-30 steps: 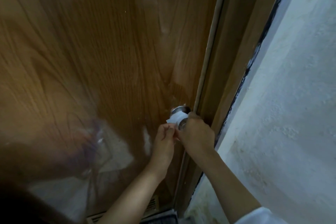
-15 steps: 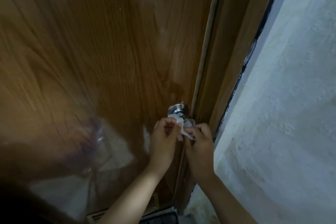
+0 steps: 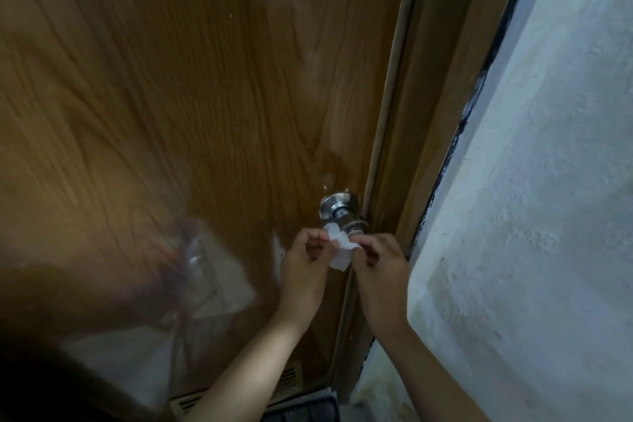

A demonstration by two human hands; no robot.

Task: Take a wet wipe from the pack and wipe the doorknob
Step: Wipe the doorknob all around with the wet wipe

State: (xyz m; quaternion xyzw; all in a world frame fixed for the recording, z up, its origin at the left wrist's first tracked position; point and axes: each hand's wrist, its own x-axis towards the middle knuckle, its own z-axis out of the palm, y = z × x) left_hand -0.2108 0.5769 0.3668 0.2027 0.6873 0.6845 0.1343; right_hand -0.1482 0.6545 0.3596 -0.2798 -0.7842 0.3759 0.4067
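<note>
A round silver doorknob (image 3: 339,210) juts from the brown wooden door (image 3: 205,96) near its right edge. Just below the knob hangs a crumpled white wet wipe (image 3: 340,250). My left hand (image 3: 306,265) pinches the wipe's left side and my right hand (image 3: 378,262) pinches its right side, so the wipe stretches between them. The top of the wipe touches or sits just under the knob's lower end. The pack is not in view.
A brown door frame (image 3: 411,154) runs along the door's right edge. A rough pale wall (image 3: 541,216) fills the right side. A vent grille (image 3: 287,378) sits at the door's bottom. The glossy door reflects blurred shapes at the lower left.
My right hand has come off the knob, which it covered with the wipe a second ago. Both hands moved slightly down and now hold the wipe between them; the knob is uncovered.
</note>
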